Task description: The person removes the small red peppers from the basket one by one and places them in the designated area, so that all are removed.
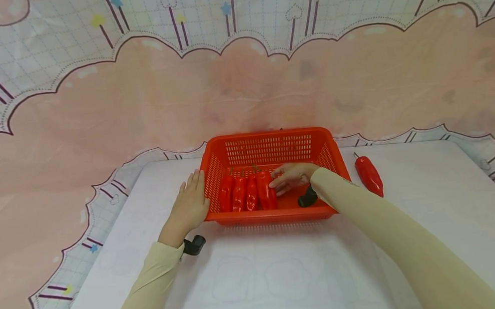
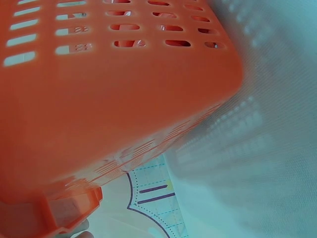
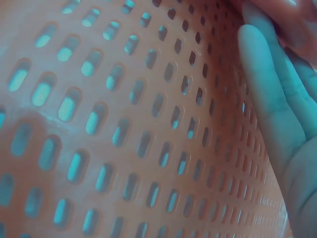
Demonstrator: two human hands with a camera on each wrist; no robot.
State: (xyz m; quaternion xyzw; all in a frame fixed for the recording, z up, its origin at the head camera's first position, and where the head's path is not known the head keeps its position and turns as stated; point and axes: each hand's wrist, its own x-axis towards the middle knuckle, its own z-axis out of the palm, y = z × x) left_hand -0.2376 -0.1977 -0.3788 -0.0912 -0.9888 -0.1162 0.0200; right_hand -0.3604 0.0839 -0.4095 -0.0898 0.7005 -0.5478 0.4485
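Several glossy red peppers [image 1: 251,192] lie side by side in the left half of an orange-red plastic basket [image 1: 281,215], stems toward the back. My right hand [image 1: 292,176] reaches into the basket, its fingertips against the right side of the rightmost pepper [image 1: 266,191]. In the right wrist view those fingers [image 3: 270,84] look nearly straight, beside a red surface at the top corner. My left hand [image 1: 191,200] lies with straight fingers along the basket's left rim. The left wrist view shows the basket's outer wall [image 2: 124,94] and only a bit of fingertips at the bottom.
One more red pepper [image 1: 369,176] lies on the white table [image 1: 287,271] to the right of the basket, beyond my right forearm. A cloth with cloud drawings [image 1: 245,89] hangs behind the table. Each wrist carries a small black camera [image 1: 194,245].
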